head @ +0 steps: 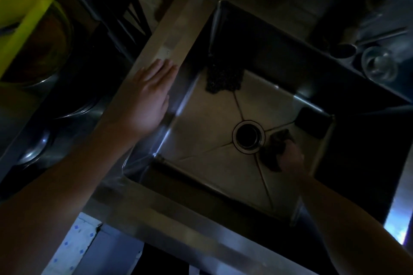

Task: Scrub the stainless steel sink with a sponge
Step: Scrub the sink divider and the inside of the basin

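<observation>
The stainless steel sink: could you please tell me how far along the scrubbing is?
Done: nothing provable; the stainless steel sink shows no foam or clean patch. In hand: the right hand grips a dark sponge on the floor beside the round drain; the left hand rests on the rim. Left: walls, and corners under the dark mesh pad and dark block.

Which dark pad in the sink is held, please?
The sponge beside the drain, gripped by the right hand; the mesh pad and corner block lie untouched.
</observation>
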